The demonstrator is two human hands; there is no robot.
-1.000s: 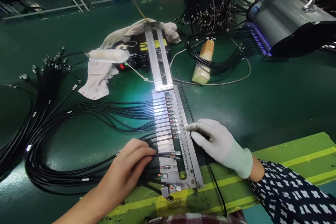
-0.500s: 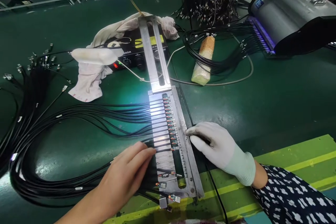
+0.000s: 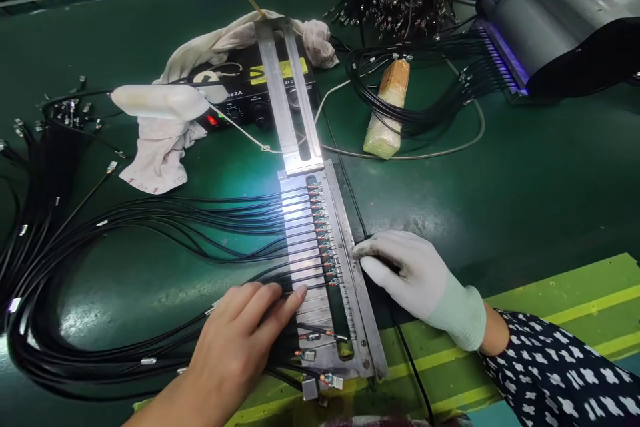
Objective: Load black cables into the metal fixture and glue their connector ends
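Observation:
A slotted metal fixture [image 3: 345, 267] lies on the green bench, with several black cables [image 3: 235, 210] laid across it and their small connectors lined up along its slot. My bare left hand [image 3: 245, 333] rests at the fixture's left edge, fingers closed around a black cable near the lowest seated connector. The gloved right hand [image 3: 405, 273] pinches the fixture's right rail with thumb and fingertips. Below, loose cable ends with connectors [image 3: 330, 380] lie over the fixture's near end. A hinged metal frame [image 3: 290, 100] stands open at its far end.
Behind lie a black control box [image 3: 260, 113], a white cloth [image 3: 160, 153] and a wrapped block [image 3: 390, 110]. A grey machine with purple light [image 3: 560, 20] is at the far right. Cable bundles [image 3: 55, 167] lie at left; a green-yellow mat [image 3: 565, 313] is near.
My left hand has shifted slightly, its thumb extending a little further onto the fixture and its fingers spreading over the cables. The right hand stays at the rail. The view has moved slightly.

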